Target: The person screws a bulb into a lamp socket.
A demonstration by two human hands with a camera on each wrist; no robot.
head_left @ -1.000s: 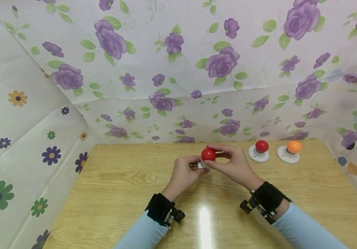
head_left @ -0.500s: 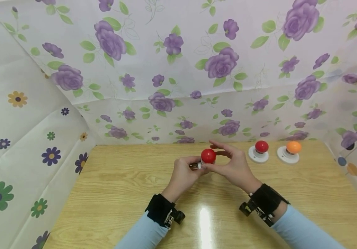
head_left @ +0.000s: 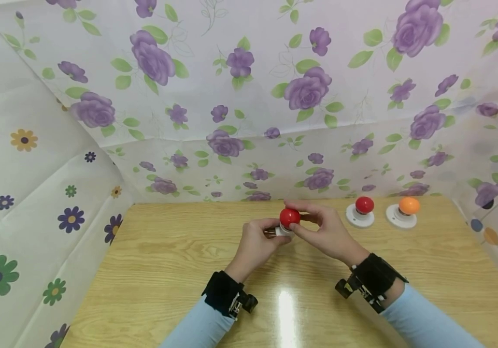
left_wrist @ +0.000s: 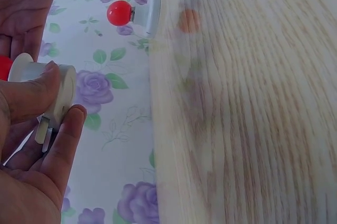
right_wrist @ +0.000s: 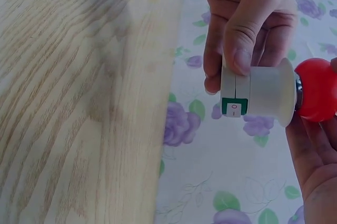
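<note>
In the head view a red light bulb [head_left: 289, 216] sits at the mouth of a white plug-in lamp socket [right_wrist: 271, 92], held above the table's far half. My left hand [head_left: 255, 244] grips the socket's body between thumb and fingers. Two flat metal prongs [left_wrist: 43, 132] stick out beside those fingers in the left wrist view. The right wrist view shows a small rocker switch [right_wrist: 234, 108] in a green frame, and a bit of the bulb's metal collar at the socket rim. My right hand [head_left: 331, 234] pinches the bulb, thumb on its near side and forefinger over its far side.
At the table's back right stand a second red bulb [head_left: 364, 205] in a round white base [head_left: 359, 221] and an orange bulb [head_left: 409, 206] in a similar base [head_left: 398, 223]. Flowered sheeting [head_left: 196, 104] rises behind the wooden table [head_left: 157, 275] and along both sides.
Half a second ago my right fingers were lifted off the bulb's far side and spread; now they are back around it. My left hand has stayed on the socket.
</note>
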